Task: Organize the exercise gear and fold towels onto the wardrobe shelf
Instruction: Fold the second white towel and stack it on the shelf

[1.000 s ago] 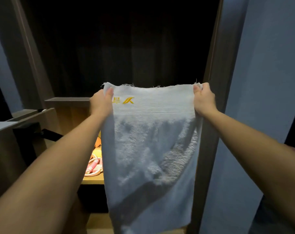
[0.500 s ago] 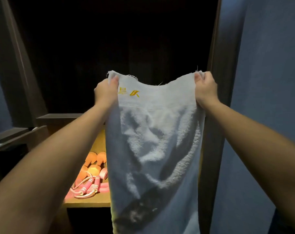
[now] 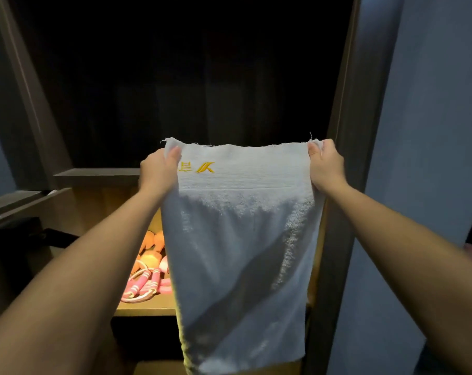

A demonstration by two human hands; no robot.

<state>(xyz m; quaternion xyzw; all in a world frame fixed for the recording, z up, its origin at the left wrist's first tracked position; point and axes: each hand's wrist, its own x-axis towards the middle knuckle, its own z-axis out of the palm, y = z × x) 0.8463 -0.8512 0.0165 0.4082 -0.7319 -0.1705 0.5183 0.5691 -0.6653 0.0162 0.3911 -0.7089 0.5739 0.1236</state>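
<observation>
towel: white (image 3: pixel 240 253), held up flat in front of the open wardrobe and hung full length from its top edge. The top edge is pulled nearly straight and level, and the bottom edge is dropped toward 6 o'clock of the view.
left hand: (image 3: pixel 159 171) clamped on the towel's 11 o'clock corner. The thumb is laid on the near face; the other fingers are hidden behind the cloth.
right hand: (image 3: pixel 325 166) clamped on the 1 o'clock corner, fingers curled round the edge. Frayed threads are seen above the fist.
logo: yellow stitching (image 3: pixel 197 167) on the flat woven band, at 3 o'clock of the left thumb, just beside it.
shelf: lit wooden board (image 3: pixel 145 307) at 8 o'clock of the towel, partly covered by it. Contact with the towel cannot be told.
jump rope: pink with white-banded handles (image 3: pixel 145 285), coiled on the shelf near its front edge, partly hidden by the towel's left edge.
orange gear: rounded pieces (image 3: pixel 151 247) at 12 o'clock of the rope. Type cannot be told.
wardrobe interior: too dark to be read at 12 o'clock.
frame post: dark upright (image 3: pixel 343 131) at 3 o'clock of the towel, behind the right hand.
wall: blue-grey (image 3: pixel 432 131), at 3 o'clock of the post.
</observation>
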